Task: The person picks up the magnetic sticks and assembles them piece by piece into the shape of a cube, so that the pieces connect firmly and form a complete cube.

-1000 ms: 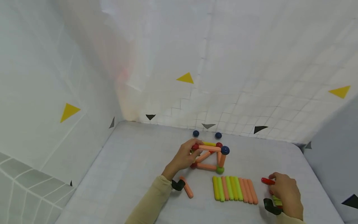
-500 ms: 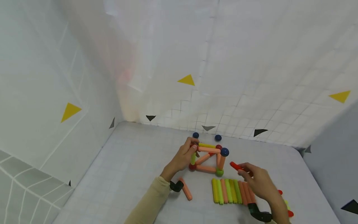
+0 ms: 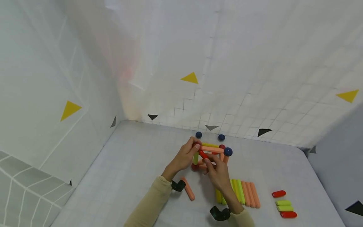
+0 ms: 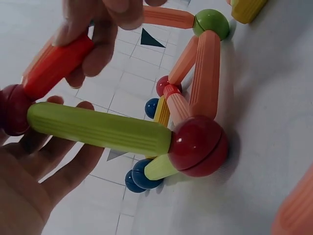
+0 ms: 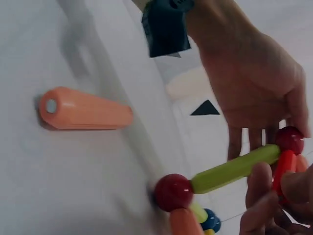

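A frame of coloured magnetic rods and balls stands on the table, with a blue ball at its upper right corner. My left hand holds the red ball at the upper left corner between thumb and fingers. Below that ball a green rod runs down to a lower red ball. My right hand pinches a short red rod, whose end meets the upper red ball. In the head view the right hand covers part of the frame's lower orange rods.
Several yellow, green and orange rods lie in a row, partly behind the right forearm. Short red and green rods lie at the right. One loose orange rod is near the left wrist. Two blue balls sit by the back wall.
My right hand has carried the short red rod from the right side of the table leftward to the frame's upper left ball. My left hand stays at that ball.
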The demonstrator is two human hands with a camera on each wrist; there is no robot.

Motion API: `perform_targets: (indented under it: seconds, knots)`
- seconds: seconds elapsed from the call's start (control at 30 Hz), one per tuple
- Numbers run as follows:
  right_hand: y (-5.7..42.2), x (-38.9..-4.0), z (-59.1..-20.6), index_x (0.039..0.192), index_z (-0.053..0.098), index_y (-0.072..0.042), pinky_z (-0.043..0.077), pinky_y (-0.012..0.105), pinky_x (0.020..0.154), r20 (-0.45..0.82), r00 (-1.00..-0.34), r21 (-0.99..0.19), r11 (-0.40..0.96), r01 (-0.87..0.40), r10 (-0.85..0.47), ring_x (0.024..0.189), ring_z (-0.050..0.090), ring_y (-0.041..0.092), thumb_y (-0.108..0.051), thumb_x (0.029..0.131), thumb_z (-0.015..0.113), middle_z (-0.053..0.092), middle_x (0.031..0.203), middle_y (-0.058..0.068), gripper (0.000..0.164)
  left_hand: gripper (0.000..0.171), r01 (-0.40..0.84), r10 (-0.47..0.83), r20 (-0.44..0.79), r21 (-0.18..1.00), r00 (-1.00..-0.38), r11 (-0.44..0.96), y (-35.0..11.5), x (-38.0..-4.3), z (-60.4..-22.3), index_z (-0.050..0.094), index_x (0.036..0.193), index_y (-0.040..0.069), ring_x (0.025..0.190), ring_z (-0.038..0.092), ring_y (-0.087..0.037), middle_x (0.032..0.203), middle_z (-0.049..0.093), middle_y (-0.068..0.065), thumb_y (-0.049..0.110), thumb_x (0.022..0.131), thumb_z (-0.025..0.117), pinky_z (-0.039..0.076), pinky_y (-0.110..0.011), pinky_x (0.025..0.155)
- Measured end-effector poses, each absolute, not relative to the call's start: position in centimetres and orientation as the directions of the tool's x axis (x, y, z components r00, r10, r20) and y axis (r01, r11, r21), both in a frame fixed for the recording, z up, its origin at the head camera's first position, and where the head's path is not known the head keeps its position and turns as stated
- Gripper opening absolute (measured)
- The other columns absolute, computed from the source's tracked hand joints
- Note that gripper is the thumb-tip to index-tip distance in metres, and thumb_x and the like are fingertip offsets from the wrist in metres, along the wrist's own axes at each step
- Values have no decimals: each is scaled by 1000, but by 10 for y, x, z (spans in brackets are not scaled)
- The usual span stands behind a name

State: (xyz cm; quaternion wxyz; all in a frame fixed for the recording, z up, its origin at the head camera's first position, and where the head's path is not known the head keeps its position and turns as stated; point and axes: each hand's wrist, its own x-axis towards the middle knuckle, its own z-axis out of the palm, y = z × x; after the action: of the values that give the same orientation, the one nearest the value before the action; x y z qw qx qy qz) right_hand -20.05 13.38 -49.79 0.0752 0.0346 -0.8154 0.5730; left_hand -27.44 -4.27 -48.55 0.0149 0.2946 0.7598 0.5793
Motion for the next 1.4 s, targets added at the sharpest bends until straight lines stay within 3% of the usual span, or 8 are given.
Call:
perform_targets:
  seconds: [0.17, 0.3, 0.4, 0.57, 0.93, 1.13, 1.27, 1.4]
  knots:
    - [136, -196, -500, 137, 66, -5, 56, 25, 53, 177, -980, -884, 452, -118, 90, 60, 74, 23, -24, 106, 68, 77, 113, 22, 37, 31, 433, 492, 300, 883, -818, 181, -43, -271, -485, 50, 135, 5, 101, 63, -16, 120, 66, -9, 25, 111, 55, 54, -28, 86]
    - [146, -185, -493, 110, 76, -2, 52, 24, 51, 231, -963, -725, 685, -73, 142, 53, 66, 10, -31, 101, 75, 79, 83, 13, 30, 35, 485, 509, 325, 846, -797, 221, -42, -272, -485, 49, 134, 7, 103, 66, -16, 123, 69, -11, 18, 106, 67, 56, -27, 83]
    - [157, -175, -488, 91, 76, -2, 46, 25, 49, 75, -985, -546, 833, 89, 154, 52, 58, 11, -36, 97, 78, 68, 67, 3, 35, 36, 517, 515, 347, 824, -784, 232, -42, -273, -484, 49, 133, 6, 104, 68, -17, 124, 69, -12, 15, 104, 69, 57, -27, 84]
    - [165, -167, -489, 96, 74, 2, 39, 26, 51, -265, -950, -268, 933, 240, 168, 56, 55, 17, -51, 89, 83, 59, 65, 3, 54, 39, 514, 523, 336, 823, -783, 241, -43, -274, -484, 49, 135, 2, 105, 67, -16, 124, 69, -12, 17, 104, 69, 57, -27, 85]
    - [162, -165, -498, 74, 71, -7, 33, 24, 50, -272, -953, -279, 936, 213, 136, 52, 53, 15, -64, 76, 88, 56, 59, 0, 59, 37, 468, 514, 291, 846, -807, 257, -41, -273, -487, 48, 136, 10, 108, 66, -16, 127, 67, -9, 16, 105, 68, 57, -34, 89]
    - [165, -168, -492, 84, 74, -9, 38, 26, 53, -174, -978, -385, 907, 172, 111, 58, 53, 15, -55, 82, 88, 61, 65, -1, 48, 37, 482, 516, 308, 842, -799, 243, -42, -272, -485, 48, 135, 10, 106, 67, -16, 126, 68, -11, 15, 105, 68, 58, -33, 87]
    - [163, -173, -492, 99, 78, -8, 48, 30, 57, 78, -990, -529, 846, 62, 121, 68, 64, 16, -39, 88, 87, 76, 84, 4, 34, 39, 494, 525, 319, 838, -789, 233, -42, -273, -485, 48, 137, 4, 106, 67, -16, 126, 68, -12, 15, 105, 67, 57, -31, 87]
    - [154, -181, -502, 105, 82, -8, 57, 33, 60, 364, -924, -544, 833, -106, 120, 74, 74, 22, -28, 87, 90, 81, 92, 9, 28, 41, 501, 526, 328, 836, -785, 226, -43, -273, -485, 47, 138, 2, 106, 67, -17, 126, 68, -13, 14, 105, 68, 57, -31, 86]
